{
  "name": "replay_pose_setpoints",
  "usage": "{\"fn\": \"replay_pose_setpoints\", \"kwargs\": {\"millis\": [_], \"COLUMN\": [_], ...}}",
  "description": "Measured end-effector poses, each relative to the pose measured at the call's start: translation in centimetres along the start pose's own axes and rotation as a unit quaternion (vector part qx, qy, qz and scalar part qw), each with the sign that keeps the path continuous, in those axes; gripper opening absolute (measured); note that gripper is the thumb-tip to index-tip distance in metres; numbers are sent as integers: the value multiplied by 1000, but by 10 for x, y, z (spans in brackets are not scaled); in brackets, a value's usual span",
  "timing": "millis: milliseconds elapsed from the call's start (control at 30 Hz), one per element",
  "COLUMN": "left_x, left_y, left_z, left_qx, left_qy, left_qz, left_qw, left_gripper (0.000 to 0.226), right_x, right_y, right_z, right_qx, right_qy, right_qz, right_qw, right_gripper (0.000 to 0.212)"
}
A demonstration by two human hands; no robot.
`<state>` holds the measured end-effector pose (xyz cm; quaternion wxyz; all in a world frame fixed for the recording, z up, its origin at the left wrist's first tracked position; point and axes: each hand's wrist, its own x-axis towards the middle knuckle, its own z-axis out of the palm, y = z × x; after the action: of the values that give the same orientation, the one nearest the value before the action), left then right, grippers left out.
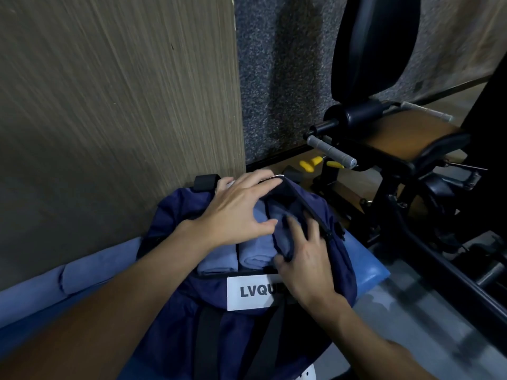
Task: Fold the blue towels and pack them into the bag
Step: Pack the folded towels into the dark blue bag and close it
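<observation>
Nearest is the navy bag (170, 212) sitting on a blue bench pad (370, 270), with its white label (252, 293) facing the camera. Off to the near left, one more blue towel (90, 267) lies on the pad against the wood panel (109, 105), not packed yet.

The right hand (307, 270) is at the right side of the opening, fingers fairly straight on a third towel (282, 218) that's going in. It's blurry there and the thumb is tucked by a fold, so I can't tell if it's pinching or just shoving.

Two folded towels (219, 259) sit side by side inside, soft pale-blue cloth packed lengthwise, folded edges toward the near rim, pretty tidy.

Further in, the left hand (236, 212) is spread wide and flat over the opening, fingertips on the far rim, gripping nothing.

My take on doing this bit well: hold that rim back so the zip edge doesn't snag, and slide the third towel down beside the other two rather than on top — press it flat so the fold doesn't pop open.

Behind it all there's a black gym machine (384, 149).
</observation>
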<state>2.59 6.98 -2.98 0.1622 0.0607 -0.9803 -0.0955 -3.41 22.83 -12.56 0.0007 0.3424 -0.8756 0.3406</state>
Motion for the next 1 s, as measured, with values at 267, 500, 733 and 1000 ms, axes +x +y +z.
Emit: {"fn": "replay_pose_setpoints", "kwargs": {"millis": [267,500,733,1000], "left_x": [-1,-8,-11,-16], "left_y": [-3,-3,-8,-12], "left_z": [4,5,8,9], "left_qx": [-9,-14,-6,25], "left_qy": [-4,15,-11,-36], "left_qz": [2,3,-2,1], "left_qw": [1000,1000,1000,999], "left_gripper": [71,63,64,67], "right_x": [-3,-5,-2,5], "right_y": [18,13,18,20], "right_z": [-2,2,-4,4], "right_qx": [-39,-92,-28,93], "right_qy": [-103,-79,-84,-75], "right_qz": [-49,-70,-93,-13], "right_qw": [993,990,992,993], "right_gripper": [91,79,85,69]}}
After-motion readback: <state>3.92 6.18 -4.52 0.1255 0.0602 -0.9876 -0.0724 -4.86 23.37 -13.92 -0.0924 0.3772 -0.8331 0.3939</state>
